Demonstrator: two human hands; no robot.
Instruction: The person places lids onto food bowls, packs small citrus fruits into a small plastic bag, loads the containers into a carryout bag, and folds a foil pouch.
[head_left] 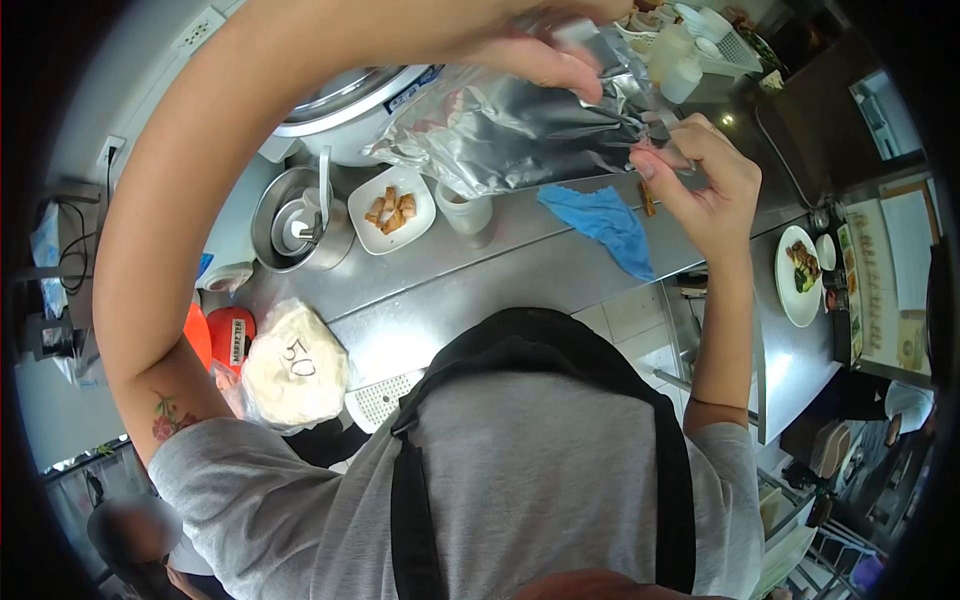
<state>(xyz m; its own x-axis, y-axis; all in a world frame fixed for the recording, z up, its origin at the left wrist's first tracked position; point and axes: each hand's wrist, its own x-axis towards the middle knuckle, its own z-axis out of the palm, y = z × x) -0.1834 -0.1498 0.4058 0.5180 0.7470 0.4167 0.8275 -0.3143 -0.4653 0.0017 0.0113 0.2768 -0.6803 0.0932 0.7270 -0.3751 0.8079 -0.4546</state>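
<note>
A shiny silver bag with crinkled, clear-looking edges is held up above the steel counter. My left hand reaches over from the far side, its thumb lying across the bag near the upper end; its fingers are partly hidden and blurred. At the bag's right end, my right hand pinches the gathered edge between thumb and fingers. Below the bag, a white cup stands beside a square white bowl of browned food pieces. A blue cloth lies under my right hand's side.
A metal pot with a utensil stands left of the bowl, near a large round cooker. A plastic bag marked 50 sits near my left elbow. Right, a plated dish rests on another counter. People are at the lower left and right.
</note>
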